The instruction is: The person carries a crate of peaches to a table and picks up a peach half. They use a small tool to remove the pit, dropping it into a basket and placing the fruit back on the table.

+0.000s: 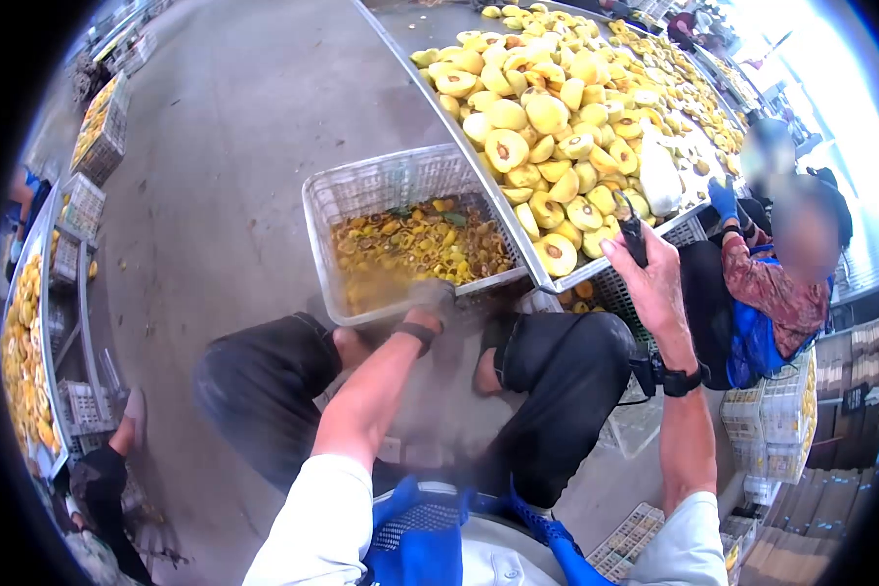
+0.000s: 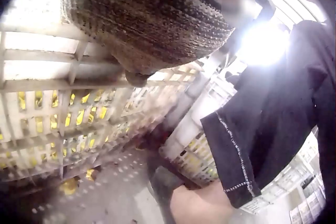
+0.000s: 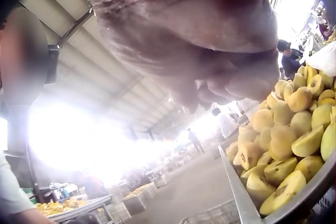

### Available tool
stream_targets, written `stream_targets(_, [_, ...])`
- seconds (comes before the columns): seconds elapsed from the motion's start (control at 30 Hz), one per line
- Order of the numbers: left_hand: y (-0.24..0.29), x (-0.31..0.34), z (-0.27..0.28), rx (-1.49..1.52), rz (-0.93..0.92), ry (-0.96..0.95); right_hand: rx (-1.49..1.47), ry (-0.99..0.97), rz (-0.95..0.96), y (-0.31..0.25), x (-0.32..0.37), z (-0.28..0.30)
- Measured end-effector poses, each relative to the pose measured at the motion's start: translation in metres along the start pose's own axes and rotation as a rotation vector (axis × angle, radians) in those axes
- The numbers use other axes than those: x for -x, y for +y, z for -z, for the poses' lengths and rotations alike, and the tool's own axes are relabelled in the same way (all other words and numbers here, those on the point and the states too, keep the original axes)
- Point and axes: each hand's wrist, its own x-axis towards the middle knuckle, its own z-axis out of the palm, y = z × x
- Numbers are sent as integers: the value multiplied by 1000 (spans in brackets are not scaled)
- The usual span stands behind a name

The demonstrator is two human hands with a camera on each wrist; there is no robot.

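Observation:
My right hand (image 1: 654, 278) grips a black-handled pitting tool (image 1: 633, 240) with a thin curved metal tip, held over the near corner of the fruit table (image 1: 439, 103). Halved yellow peaches (image 1: 547, 112) are heaped there, several with the brown stone hollow facing up. In the right wrist view the curled fingers (image 3: 226, 85) hide the tool. My left hand (image 1: 432, 301), in a grey knit glove (image 2: 142, 19), is blurred at the near rim of a white plastic crate (image 1: 320, 220). Pits and peach scraps (image 1: 420, 239) cover the crate's bottom. The left fingers are mostly hidden, so I cannot tell what they hold.
The crate stands on the floor between my knees (image 1: 264, 381) and the table's metal edge. A person in blue gloves (image 1: 781, 293) sits close on the right. Another fruit table (image 1: 29, 361) and stacked crates (image 1: 103, 127) line the left side. Crates (image 1: 767, 420) of fruit stand at right.

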Motion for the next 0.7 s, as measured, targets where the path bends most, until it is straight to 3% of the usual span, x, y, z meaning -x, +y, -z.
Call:
stream_targets(0.2, [-4, 18, 35, 88, -23, -39, 45, 39, -42, 10, -1, 3])
stream_targets(0.33, [1, 36, 84, 182, 34, -72, 178, -141, -122, 29, -7, -7])
stream_targets(0.43, [7, 45, 129, 410, -33, 231, 267, -151, -86, 47, -13, -24])
stream_targets(0.47, [9, 50, 143, 406, -34, 236, 265, -147, -83, 49, -17, -30])
stream_targets(0.53, [18, 62, 176, 995, -33, 197, 169, -204, -204, 46, -23, -43])
stream_targets(0.6, [17, 64, 200, 1185, -15, 60, 173, -214, -218, 46, -31, -59])
stream_targets(0.7, [23, 91, 235, 1390, -38, 43, 233, -56, -117, 66, -39, -97])
